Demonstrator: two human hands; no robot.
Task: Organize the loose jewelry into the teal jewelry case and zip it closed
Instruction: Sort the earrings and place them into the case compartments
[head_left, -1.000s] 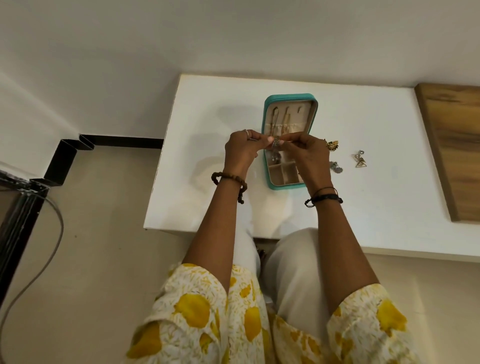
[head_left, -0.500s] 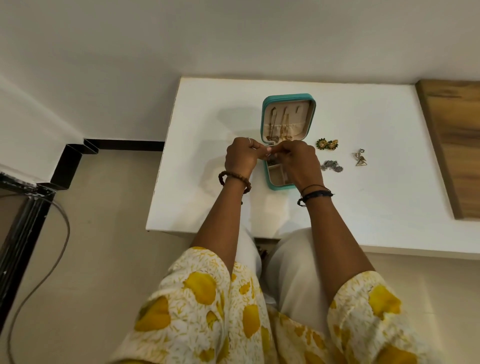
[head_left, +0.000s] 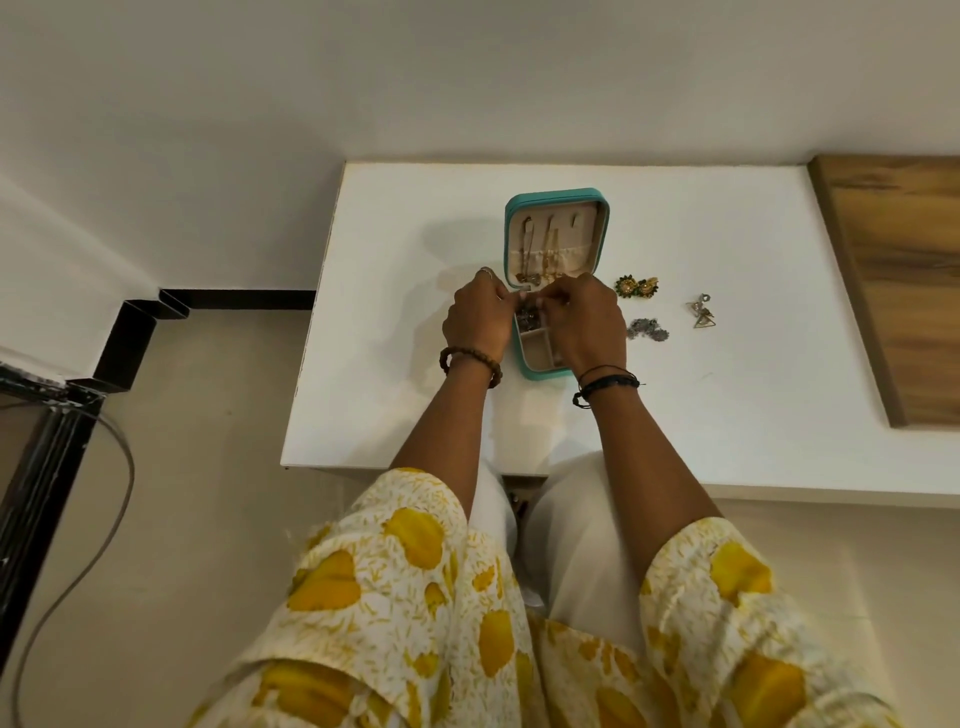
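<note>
Flanking the teal case (head_left: 555, 200): earrings (head_left: 636, 287); wooden board (head_left: 904, 270).

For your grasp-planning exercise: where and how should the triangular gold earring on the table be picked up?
Pinch the triangular gold earring by one thin side of its open frame, with the fingers coming from above. It appears to lie flat on the white table, apart from the other pieces, so a fingertip pinch probably suits it.
</note>
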